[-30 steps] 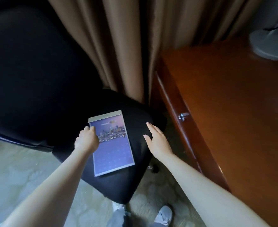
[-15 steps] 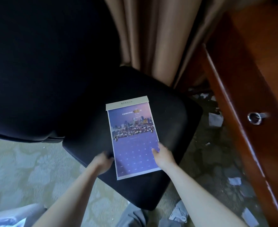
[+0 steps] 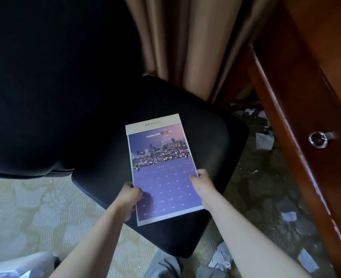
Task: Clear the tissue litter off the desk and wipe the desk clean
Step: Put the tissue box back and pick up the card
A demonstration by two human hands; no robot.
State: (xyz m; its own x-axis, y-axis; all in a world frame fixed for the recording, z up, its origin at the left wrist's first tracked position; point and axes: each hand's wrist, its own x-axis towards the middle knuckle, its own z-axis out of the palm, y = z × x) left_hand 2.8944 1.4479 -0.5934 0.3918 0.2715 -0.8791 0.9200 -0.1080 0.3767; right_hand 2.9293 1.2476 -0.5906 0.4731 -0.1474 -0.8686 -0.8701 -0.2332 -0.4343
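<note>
Since a second ago your right hand (image 3: 202,186) has come in from hovering over the seat, and both hands now hold the purple wall calendar with the cream header strip and city-skyline photo (image 3: 161,167). Your left hand (image 3: 129,195) has slid down to the lower left edge, fingers curled around it; your right hand pinches the right edge, thumb on the date grid. The calendar lies on the black padded chair seat (image 3: 211,137). Torn white tissue scraps (image 3: 264,140) lie scattered on the dark carpet beneath the glossy reddish-brown wooden desk (image 3: 310,81), right of the chair; a crumpled wad (image 3: 221,257) sits near your feet. A round metal drawer pull (image 3: 318,139) shows on the desk front. Tan pleated curtains (image 3: 185,41) hang behind.
</note>
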